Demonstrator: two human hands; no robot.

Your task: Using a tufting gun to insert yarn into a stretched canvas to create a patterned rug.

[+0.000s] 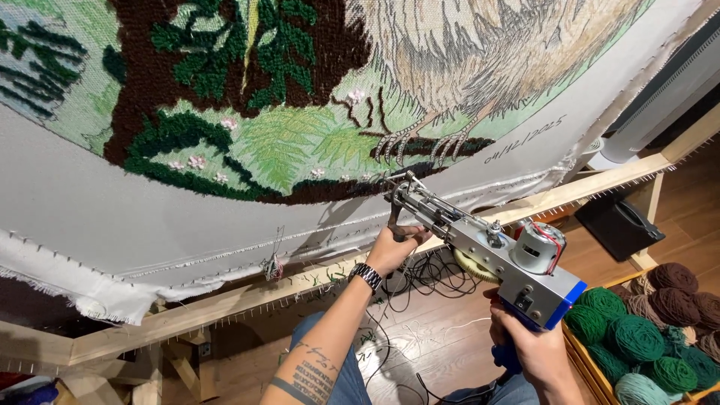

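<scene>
the left hand has its fingers clenched around the dark front handle of the tufting gun, thumb side up, just below the tool's metal nose. a metal-link wristwatch sits on that wrist, and the bare forearm runs down toward seven o'clock with dark tattoo marks near the elbow. the right hand is wrapped tight around the blue rear grip of the same gun, at about four o'clock from the left hand, fingers closed under the blue housing.

the tufting gun lies tilted between the two hands, its silver body and round motor toward the lower right, its needle end pointing to eleven o'clock and touching the stretched backing cloth right at the lower edge of the tufted picture. that picture shows dark green and brown yarn foliage, pale green ground, and the clawed feet of a bird at twelve o'clock from the needle.

the cloth is pinned over a wooden frame rail that crosses from eight o'clock to two o'clock behind the hands. black cables are tangled on the wood floor just under the gun. at four o'clock from the right hand, a wooden crate holds balls of green yarn, with brown balls above them. blue jeans show at the bottom edge.
</scene>
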